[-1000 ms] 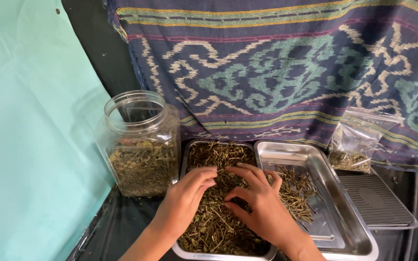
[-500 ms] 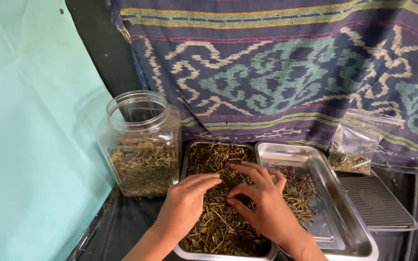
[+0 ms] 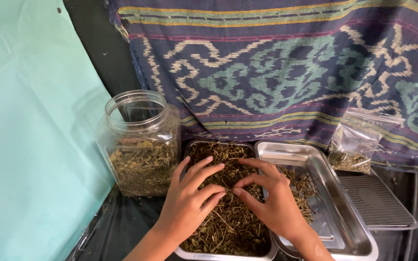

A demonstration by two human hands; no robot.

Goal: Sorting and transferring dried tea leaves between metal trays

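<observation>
Pressing hands [image 3: 228,198] into herb tray [image 3: 189,253]; jar [image 3: 141,145] left.

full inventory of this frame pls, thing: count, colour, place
metal tray: 1, silver, front centre, full of dried herbs
dried herbs: brown-green, heaped in that tray
second metal tray: 1, silver, right of the first, few herbs
plastic jar: 1, clear, open, partly filled, left
plastic bag: 1, clear, some herbs, right rear
ribbed lid: 1, grey, far right
woven cloth: 1, blue patterned, behind
sheet: 1, teal, left
left hand: on the herbs
right hand: on the herbs
</observation>
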